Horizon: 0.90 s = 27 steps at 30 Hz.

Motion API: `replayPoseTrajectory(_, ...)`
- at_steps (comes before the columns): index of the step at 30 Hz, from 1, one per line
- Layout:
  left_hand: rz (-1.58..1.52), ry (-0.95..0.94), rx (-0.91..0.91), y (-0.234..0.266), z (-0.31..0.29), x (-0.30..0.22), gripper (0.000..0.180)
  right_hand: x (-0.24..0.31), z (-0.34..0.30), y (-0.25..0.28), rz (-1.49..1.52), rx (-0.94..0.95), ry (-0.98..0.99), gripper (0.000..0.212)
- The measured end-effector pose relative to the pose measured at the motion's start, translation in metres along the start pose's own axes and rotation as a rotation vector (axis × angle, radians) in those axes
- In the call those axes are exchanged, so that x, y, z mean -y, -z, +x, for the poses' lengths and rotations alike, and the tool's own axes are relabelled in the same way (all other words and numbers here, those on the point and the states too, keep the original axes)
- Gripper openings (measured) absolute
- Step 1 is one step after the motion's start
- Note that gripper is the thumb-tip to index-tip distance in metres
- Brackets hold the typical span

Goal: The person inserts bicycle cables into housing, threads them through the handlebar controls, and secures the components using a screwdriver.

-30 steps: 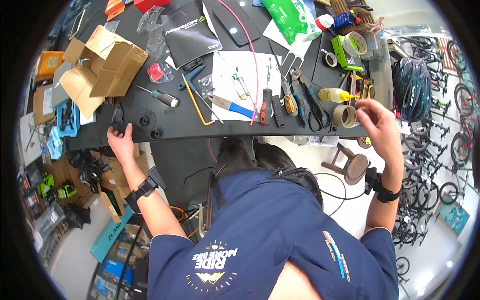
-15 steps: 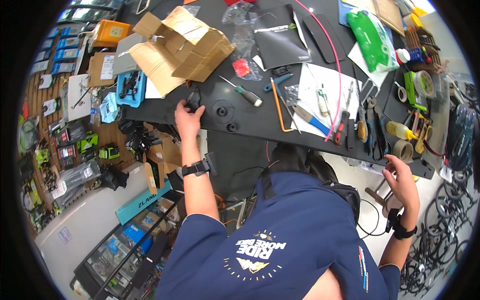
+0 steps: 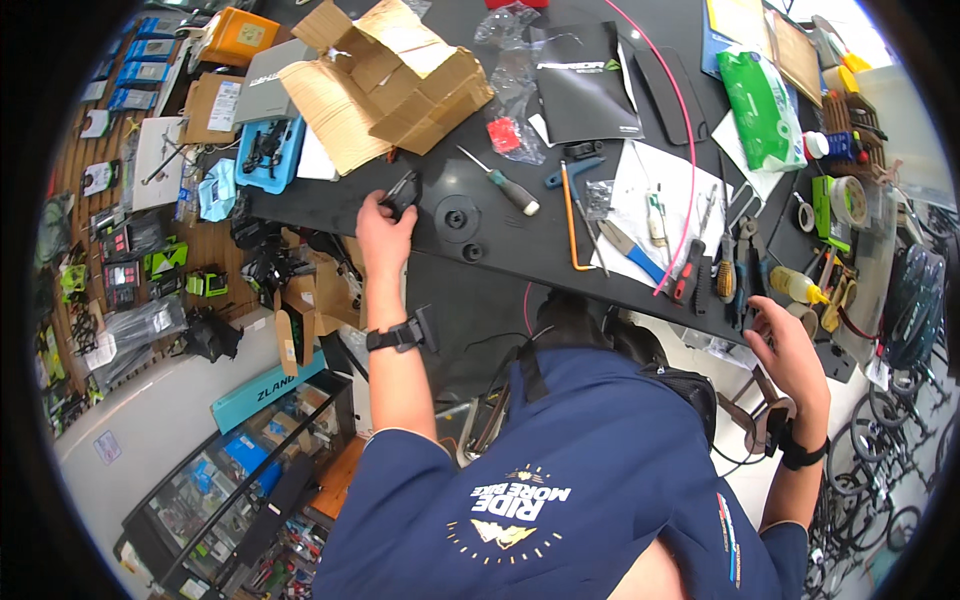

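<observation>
My left hand (image 3: 386, 232) is at the near left edge of the table, thumb and fingers closed around a small black part (image 3: 403, 190) whose exact kind I cannot make out. Just right of it lie a flat black disc (image 3: 457, 218) with a hub and a small black ring (image 3: 472, 253). A screwdriver (image 3: 513, 192) with a green and white handle rests beyond them. My right hand (image 3: 788, 345) hovers at the near right edge, open, fingers loosely bent and apart from the thumb. Closest to it are blue-handled pliers (image 3: 742, 285) and a yellow-tipped bottle (image 3: 797, 287); it holds nothing visible.
A torn cardboard box (image 3: 420, 95) stands at the back left beside a blue tray (image 3: 268, 155). An orange hex key (image 3: 571, 220), a blue-handled tool (image 3: 635, 252) and a red screwdriver (image 3: 688, 270) lie right of centre. A pink cable (image 3: 688, 110) arcs across the table (image 3: 350, 205).
My left hand has tilted the black part up and shifted slightly. My right hand has moved left, closer to the pliers handles. The whole view has shifted a little.
</observation>
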State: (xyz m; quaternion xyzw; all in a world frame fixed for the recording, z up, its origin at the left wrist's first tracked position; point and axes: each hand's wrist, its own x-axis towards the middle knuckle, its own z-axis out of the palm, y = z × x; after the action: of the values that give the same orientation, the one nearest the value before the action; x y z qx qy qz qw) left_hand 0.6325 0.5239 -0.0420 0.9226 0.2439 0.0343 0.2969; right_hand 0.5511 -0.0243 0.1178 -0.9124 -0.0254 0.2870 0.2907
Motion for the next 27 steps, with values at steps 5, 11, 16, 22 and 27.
replayPoseTrajectory(5, 0.119, -0.140, -0.049, 0.035, -0.043, -0.058, 0.052, 0.008, 0.004, 0.001, 0.006, 0.034, -0.005, 0.043)
replayPoseTrajectory(11, -0.117, -0.244, 0.185, 0.035, -0.092, -0.123, 0.047, 0.023, 0.035, -0.009, -0.034, 0.151, 0.118, 0.040)
replayPoseTrajectory(16, -0.123, -0.239, 0.160, 0.018, -0.111, -0.137, 0.053, 0.065, 0.093, -0.041, -0.224, 0.191, 0.373, 0.036)
replayPoseTrajectory(22, -0.107, -0.139, 0.024, 0.022, -0.127, -0.128, 0.051, 0.138, 0.166, -0.112, -0.217, 0.059, 0.577, 0.042)
replayPoseTrajectory(27, -0.120, -0.085, -0.129, 0.026, -0.148, -0.119, 0.051, 0.155, 0.228, -0.166, -0.423, -0.116, 0.700, 0.029)
